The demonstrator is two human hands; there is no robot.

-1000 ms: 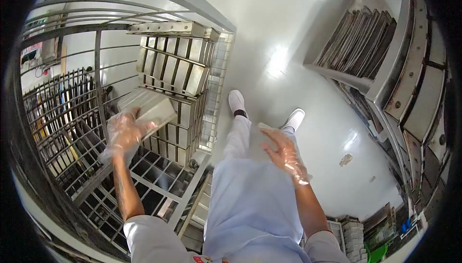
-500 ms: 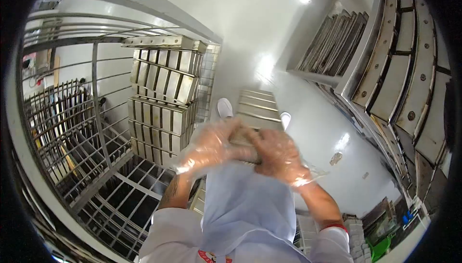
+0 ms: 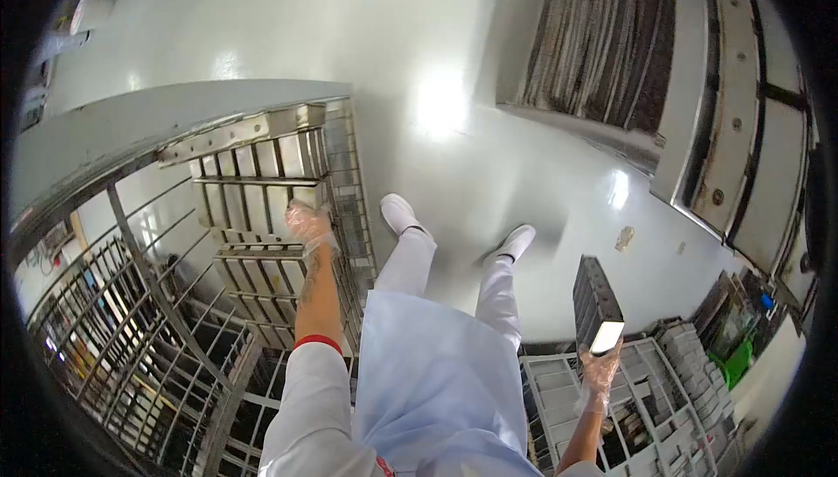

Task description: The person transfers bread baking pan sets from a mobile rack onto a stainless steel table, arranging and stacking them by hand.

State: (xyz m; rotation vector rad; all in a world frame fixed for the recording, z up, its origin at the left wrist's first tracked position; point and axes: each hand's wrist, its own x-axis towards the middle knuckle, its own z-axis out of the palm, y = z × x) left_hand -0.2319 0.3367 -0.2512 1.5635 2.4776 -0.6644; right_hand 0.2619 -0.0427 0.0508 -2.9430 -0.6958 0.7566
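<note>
My right hand (image 3: 601, 374), in a clear plastic glove, grips the near end of a strapped loaf pan set (image 3: 595, 304). The set stands on edge out to my right, above a metal rack. My left hand (image 3: 311, 222), also gloved, is at the right side of a stack of strapped loaf pans (image 3: 257, 193) on my left. Its fingers curl against the end of an upper pan set, partly hidden by the hand. More loaf pans (image 3: 260, 281) sit below in the same stack.
A barred metal rack (image 3: 144, 259) surrounds the left stack. Dark flat trays (image 3: 602, 49) stand upright at the upper right, beside large metal pans (image 3: 720, 137). A low rack (image 3: 650, 390) with grey pans is at the lower right, near a green item (image 3: 735, 363). Shiny floor (image 3: 463, 163) lies ahead.
My hands, together in front of me before, are now far apart. The left has moved to the pan stack; the right has carried a pan set out to the right. The view has turned.
</note>
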